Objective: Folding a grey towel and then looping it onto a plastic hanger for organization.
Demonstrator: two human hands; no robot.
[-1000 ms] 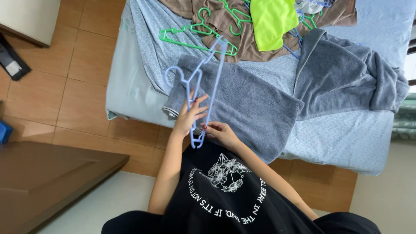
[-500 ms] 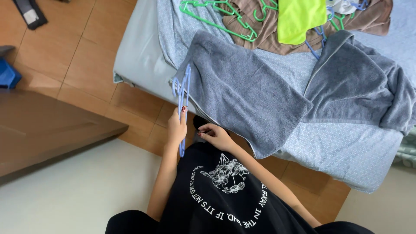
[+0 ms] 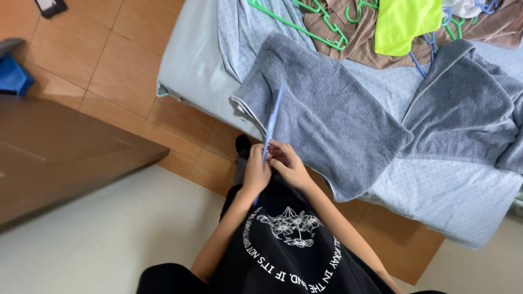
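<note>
A light blue plastic hanger [image 3: 272, 121] stands edge-on in front of me, gripped by my left hand [image 3: 255, 170] at its lower part. My right hand [image 3: 286, 163] closes on it from the other side, fingers touching the left hand. Just beyond the hands a grey towel [image 3: 327, 109] lies spread over the near edge of the bed [image 3: 190, 65]. I wear a black shirt with a white flower print.
A second grey towel [image 3: 468, 109] lies at the right. Green hangers [image 3: 305, 24], a brown garment [image 3: 348, 32] and a bright yellow-green cloth [image 3: 403, 22] sit farther back. A dark wooden tabletop [image 3: 60, 152] is at left, a blue object [image 3: 12, 76] on the tiled floor.
The blue hanger has been pulled off the bed towards my body and turned edge-on. Both hands have closed together on it. The camera view shifted, moving the bed up and right.
</note>
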